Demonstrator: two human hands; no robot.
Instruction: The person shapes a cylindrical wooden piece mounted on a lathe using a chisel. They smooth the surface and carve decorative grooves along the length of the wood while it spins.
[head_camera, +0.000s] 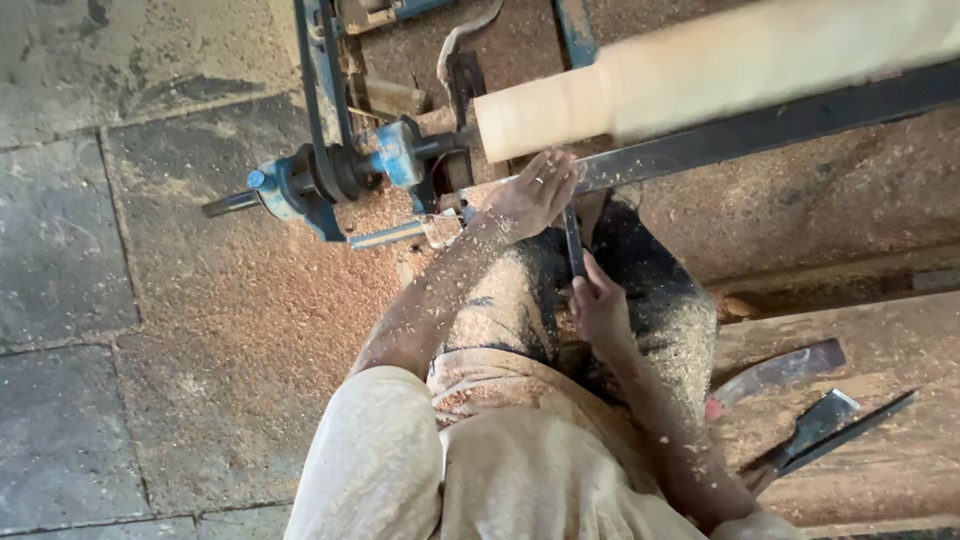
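Note:
A pale round wooden piece (700, 75) is mounted across a blue metal lathe (340, 170) and looks blurred. My left hand (535, 195) rests on the dark tool rest bar (760, 125) just below the wood's left end, fingers spread over the blade of a turning chisel (573, 240). My right hand (598, 305) grips the chisel's lower end near my lap. Both forearms and my dark trousers are dusted with wood shavings.
Sawdust covers the stone floor (200, 330) around the lathe. On a wooden board (880, 460) at the right lie a curved blade (775, 370), a broad chisel (815, 425) and a thin rod (850, 432).

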